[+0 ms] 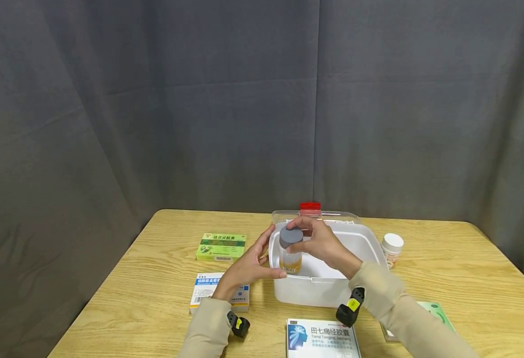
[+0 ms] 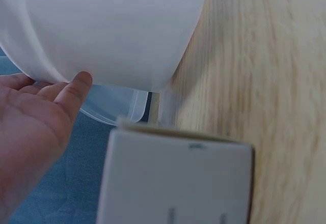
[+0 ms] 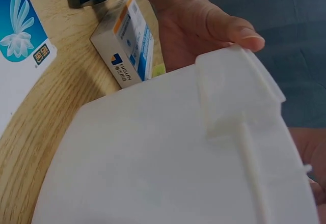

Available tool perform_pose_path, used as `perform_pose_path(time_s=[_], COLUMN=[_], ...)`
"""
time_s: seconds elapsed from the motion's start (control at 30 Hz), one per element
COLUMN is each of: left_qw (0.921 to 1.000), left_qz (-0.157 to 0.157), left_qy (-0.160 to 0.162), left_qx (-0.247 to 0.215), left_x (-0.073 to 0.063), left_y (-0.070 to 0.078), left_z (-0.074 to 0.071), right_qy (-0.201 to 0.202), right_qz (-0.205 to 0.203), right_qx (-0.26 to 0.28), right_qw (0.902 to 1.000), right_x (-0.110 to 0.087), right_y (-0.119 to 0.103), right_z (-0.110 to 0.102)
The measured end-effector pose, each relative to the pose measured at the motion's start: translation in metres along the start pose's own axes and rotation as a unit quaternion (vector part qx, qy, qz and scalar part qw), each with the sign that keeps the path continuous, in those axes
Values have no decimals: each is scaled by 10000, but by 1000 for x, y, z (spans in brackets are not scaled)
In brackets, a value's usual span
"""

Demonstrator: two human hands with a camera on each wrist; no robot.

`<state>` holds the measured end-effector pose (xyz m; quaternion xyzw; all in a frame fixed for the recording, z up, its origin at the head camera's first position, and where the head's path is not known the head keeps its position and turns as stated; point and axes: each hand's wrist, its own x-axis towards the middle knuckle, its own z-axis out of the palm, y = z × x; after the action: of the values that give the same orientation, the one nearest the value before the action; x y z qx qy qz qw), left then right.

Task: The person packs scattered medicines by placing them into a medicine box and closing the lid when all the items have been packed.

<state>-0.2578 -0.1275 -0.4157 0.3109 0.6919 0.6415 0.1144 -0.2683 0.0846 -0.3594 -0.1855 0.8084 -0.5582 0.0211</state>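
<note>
A clear bottle with a grey cap and yellowish lower part (image 1: 291,262) is held nearly upright at the left end of an open white plastic box (image 1: 306,292). My right hand (image 1: 323,244) pinches it by the cap, thumb on the near side and fingers over the top. Whether its base touches the box floor is hidden. Against the outside of the box's left wall lie the fairly straight fingers of my left hand (image 1: 253,263), thumb along the front rim. In the left wrist view those fingers (image 2: 76,89) touch the wall beneath the rim.
Left of the box lie a green medicine box (image 1: 221,247) and a blue-white medicine box (image 1: 204,288). In front is a white medicine box (image 1: 322,340). A white pill bottle (image 1: 392,247) stands right of the box; a green-white carton (image 1: 436,313) is partly under my right forearm.
</note>
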Motion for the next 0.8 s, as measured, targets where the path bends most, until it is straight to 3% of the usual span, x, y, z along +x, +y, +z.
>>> perform_pose_path(time_s=[0.5,0.8], left_qw=[10000,10000], left_qz=[-37,-68], left_qy=[18,40], left_qx=[-2,43], left_x=[-3,-1], left_y=[0,4], left_z=[0,2], right_qy=[-70,-179], right_qz=[165,-75], right_qx=[-438,-561], right_qw=[9989,9982], right_x=[1,3], right_y=[3,5], right_z=[9,8])
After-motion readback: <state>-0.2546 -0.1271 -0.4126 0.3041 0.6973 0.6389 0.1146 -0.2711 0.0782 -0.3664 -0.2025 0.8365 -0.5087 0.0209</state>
